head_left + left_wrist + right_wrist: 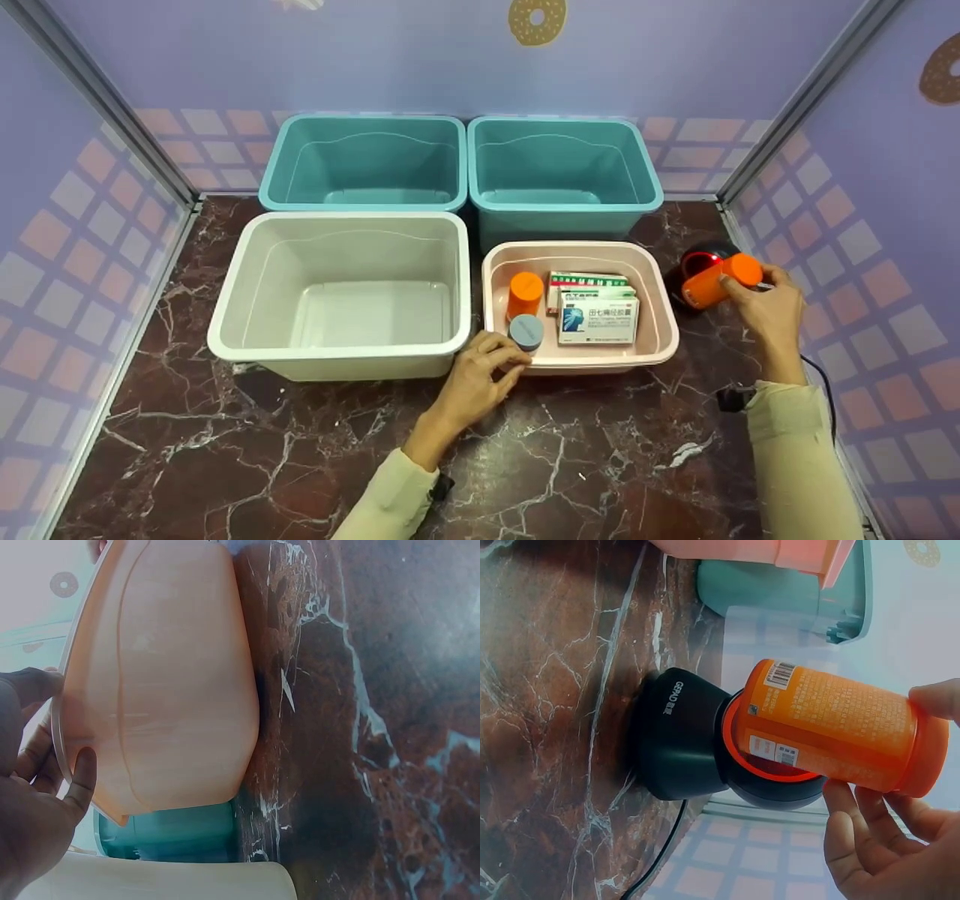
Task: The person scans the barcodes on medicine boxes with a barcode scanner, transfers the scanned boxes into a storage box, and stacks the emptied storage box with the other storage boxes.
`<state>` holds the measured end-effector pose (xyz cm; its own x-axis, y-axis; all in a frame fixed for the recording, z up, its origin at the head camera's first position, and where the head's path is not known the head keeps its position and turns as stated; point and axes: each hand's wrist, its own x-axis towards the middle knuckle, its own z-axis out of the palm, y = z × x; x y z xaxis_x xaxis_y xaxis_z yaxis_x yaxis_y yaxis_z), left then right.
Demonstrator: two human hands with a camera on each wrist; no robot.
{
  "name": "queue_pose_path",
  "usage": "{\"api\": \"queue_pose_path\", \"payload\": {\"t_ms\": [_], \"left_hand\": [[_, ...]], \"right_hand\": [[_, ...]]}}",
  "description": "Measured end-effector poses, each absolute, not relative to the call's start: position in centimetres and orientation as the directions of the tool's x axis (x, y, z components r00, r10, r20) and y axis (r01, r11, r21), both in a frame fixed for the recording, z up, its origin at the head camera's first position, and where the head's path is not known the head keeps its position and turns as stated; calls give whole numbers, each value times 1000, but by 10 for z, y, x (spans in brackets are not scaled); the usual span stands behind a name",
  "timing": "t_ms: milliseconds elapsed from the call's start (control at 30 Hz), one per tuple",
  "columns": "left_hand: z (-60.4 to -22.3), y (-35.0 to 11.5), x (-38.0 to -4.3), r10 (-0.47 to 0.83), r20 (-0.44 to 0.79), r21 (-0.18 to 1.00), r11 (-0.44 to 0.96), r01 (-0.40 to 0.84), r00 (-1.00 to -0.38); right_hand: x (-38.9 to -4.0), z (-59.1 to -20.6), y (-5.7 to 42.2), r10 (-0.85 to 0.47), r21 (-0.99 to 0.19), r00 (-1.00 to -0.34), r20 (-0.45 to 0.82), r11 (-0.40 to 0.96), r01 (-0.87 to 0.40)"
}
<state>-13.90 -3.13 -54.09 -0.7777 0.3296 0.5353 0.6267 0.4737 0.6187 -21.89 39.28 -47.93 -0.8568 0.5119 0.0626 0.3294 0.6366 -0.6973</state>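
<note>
My right hand (769, 311) holds an orange pill bottle (709, 285) by its cap end, tilted. In the right wrist view the bottle's barcode label (780, 675) shows, and the bottle's base overlaps the red-lit ring of a black barcode scanner (679, 742). My left hand (480, 375) grips the rim of the pink bin (660, 330) at its near left corner. Inside that bin stand another orange bottle (525, 292) and a grey-capped bottle (526, 332), right by the left fingertips. Several medicine boxes (598, 321) lean there too, the front one white with a blue picture.
A large white bin (337, 354) stands left of the pink one. Behind them are two teal bins, one at left (364, 206) and one at right (566, 208). The scanner's cable (829, 397) runs down the right side. Walls enclose the marbled table (225, 450) at the back and sides.
</note>
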Motion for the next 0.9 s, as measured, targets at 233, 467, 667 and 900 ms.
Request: {"api": "queue_pose_path", "payload": {"t_ms": [233,467,667,900], "left_hand": [[-540,-31,-140,330,534,620,473,626,-778],[-540,-31,-139,326,526,623,481,617,-786],[-541,-31,-139,328,514,627,486,609,-792],[-541,-31,-139,324,550,609,475,635,-770]], "right_hand": [[-220,-476,391,454,-713,-890,50,640,286],[-220,-477,390,384,-724,-918,100,661,198],[-220,-478,390,339,-736,-933,122,661,144],[-221,-480,390,285,-759,-950,130,645,90]]}}
